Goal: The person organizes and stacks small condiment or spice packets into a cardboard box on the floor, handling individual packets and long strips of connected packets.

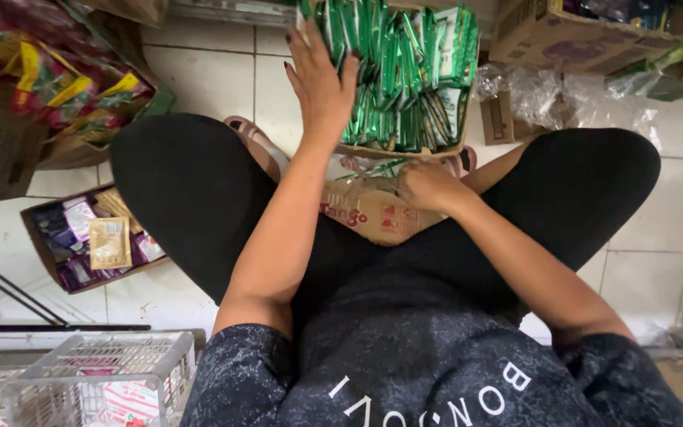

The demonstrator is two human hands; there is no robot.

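Nearest, at the lower left, 1 white wire basket stands on the tiled floor, holding red and white packets too jumbled to count. The person sits cross-legged, both knees spread wide in black trousers. Left of the left knee lies 1 shallow cardboard tray of purple sachets, with 1 tan sachet lying on top; the purple ones overlap too much to count.

Between the legs, 1 brown cardboard flap with red print rests against the shins. The right hand lies curled on it, fingers bent into a loose fist at its far edge; whether it pinches anything I cannot tell.

Farther out, the left hand reaches forward with fingers spread flat, pressed on the near left side of the open cardboard box. That box stands on the floor just beyond the feet, packed with green sachets set upright in tight rows, too many to count.

At the far left sits 1 box of red and yellow packets. At the far right, 1 more cardboard box stands above crumpled clear plastic.
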